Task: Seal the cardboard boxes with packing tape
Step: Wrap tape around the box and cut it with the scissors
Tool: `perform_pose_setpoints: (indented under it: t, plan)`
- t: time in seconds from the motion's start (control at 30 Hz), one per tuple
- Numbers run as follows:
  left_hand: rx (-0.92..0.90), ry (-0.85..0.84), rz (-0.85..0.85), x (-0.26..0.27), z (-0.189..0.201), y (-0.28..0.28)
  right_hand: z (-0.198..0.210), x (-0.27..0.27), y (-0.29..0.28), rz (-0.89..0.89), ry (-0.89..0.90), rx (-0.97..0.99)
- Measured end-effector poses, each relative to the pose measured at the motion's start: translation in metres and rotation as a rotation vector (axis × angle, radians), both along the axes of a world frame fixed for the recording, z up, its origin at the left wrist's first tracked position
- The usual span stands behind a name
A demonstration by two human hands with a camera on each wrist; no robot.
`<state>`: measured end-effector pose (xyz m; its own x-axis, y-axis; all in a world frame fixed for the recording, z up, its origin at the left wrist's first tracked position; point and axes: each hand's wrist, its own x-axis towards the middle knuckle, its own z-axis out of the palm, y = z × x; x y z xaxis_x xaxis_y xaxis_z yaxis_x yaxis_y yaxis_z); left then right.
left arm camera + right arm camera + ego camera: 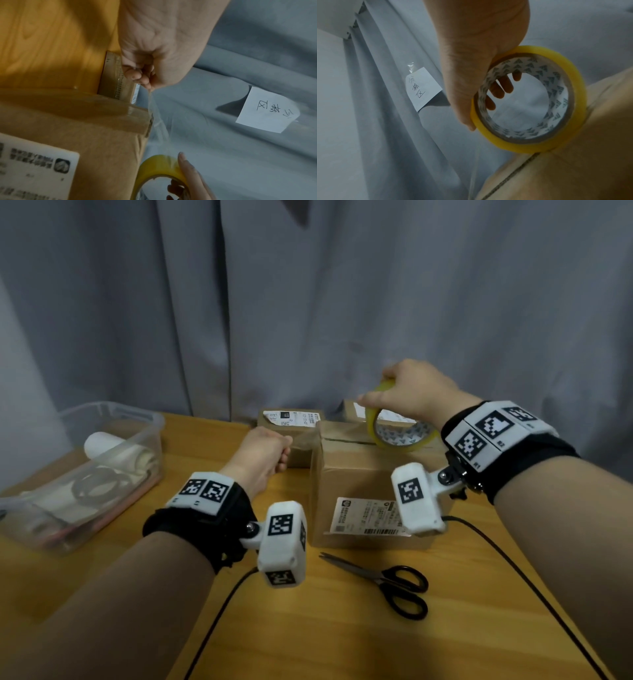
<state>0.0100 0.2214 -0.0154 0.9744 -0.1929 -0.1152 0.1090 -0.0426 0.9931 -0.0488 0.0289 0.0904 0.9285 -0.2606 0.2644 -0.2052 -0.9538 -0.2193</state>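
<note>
A brown cardboard box (363,474) with a shipping label stands on the wooden table (308,628), its top seam (510,177) showing as a dark line. My right hand (407,395) grips a yellowish roll of clear packing tape (399,428) just above the box top; the roll (530,102) has fingers through its core. A clear strip of tape (161,129) runs from the roll (159,169) to my left hand (267,453), which pinches the strip's end (147,83) left of the box, near its top edge. Two smaller boxes (291,429) stand behind.
Black-handled scissors (387,583) lie in front of the box. A clear plastic bin (82,470) with rolls and supplies sits at the left. Black cables (219,611) trail over the table front. A grey curtain (308,302) with a paper note (267,109) hangs behind.
</note>
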Motion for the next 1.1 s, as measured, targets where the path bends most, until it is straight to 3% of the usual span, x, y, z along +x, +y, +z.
perform_pose_setpoints:
  t: [0.53,0.7,0.77,0.83,0.87,0.93,1.0,1.1]
  plan:
    - [0.157,-0.025,-0.043,-0.017,-0.029,-0.031,-0.003,-0.003,0.011,-0.026,-0.02,-0.105]
    - [0.353,0.077,-0.102,-0.013,-0.033,-0.024,-0.002,-0.002,0.012,-0.02,-0.004,-0.09]
    - [0.469,-0.016,-0.084,-0.01,-0.028,-0.018,-0.002,-0.002,0.013,-0.022,-0.007,-0.096]
    - [0.357,-0.188,-0.052,-0.008,-0.017,-0.014,-0.002,-0.003,0.013,-0.024,-0.011,-0.114]
    - [0.226,-0.224,-0.114,-0.015,-0.008,-0.013,-0.002,-0.002,0.014,-0.023,-0.012,-0.121]
    - [0.022,-0.15,-0.283,-0.029,0.004,-0.02,-0.003,-0.002,0.016,-0.019,-0.008,-0.134]
    - [0.015,-0.092,-0.385,-0.038,0.005,-0.029,-0.003,-0.002,0.018,-0.017,-0.004,-0.15]
    - [0.092,-0.022,-0.399,-0.037,-0.012,-0.029,-0.002,-0.002,0.02,-0.021,-0.001,-0.141]
